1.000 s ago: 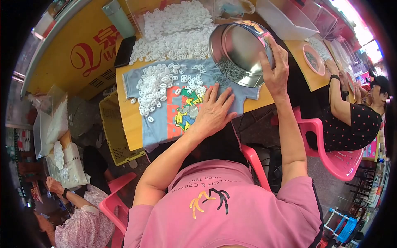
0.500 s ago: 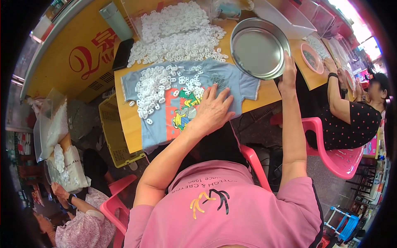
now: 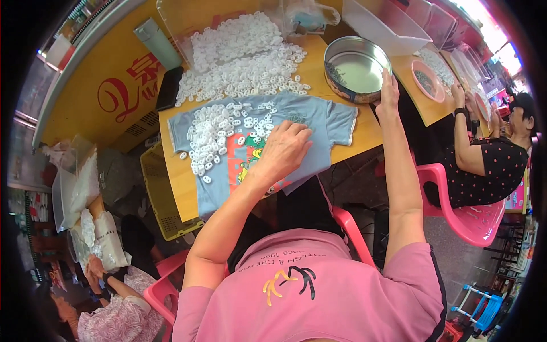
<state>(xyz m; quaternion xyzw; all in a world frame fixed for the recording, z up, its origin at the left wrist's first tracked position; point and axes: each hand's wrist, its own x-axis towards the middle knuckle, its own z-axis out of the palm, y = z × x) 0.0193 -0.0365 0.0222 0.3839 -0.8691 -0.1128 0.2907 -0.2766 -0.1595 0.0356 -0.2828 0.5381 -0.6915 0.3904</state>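
Observation:
A round metal tin (image 3: 360, 73) with a patterned outer wall tilts at the table's far right edge. My right hand (image 3: 389, 96) grips its near right side. Small grey-green pieces (image 3: 336, 73) lie inside, along the left wall. On a blue-grey T-shirt (image 3: 319, 134) spread over the table rests my left hand (image 3: 285, 147), fingers curled and close together. More small grey-green bits (image 3: 296, 117) show just beyond its fingertips; whatever it pinches is hidden. Left of that hand are white plastic two-hole pieces (image 3: 209, 134) in a loose heap, some scattered over the shirt's print.
A larger pile of white pieces (image 3: 239, 57) spreads from a clear bin at the back. A black phone (image 3: 170, 89) and pale green bottle (image 3: 158, 44) stand left of it. Co-workers sit on both sides; a pink basket (image 3: 427, 81) is at right.
My left hand's spread fingers have drawn in and curled over the shirt. The tin has tilted and shifted slightly down and right; grey-green pieces now show inside it.

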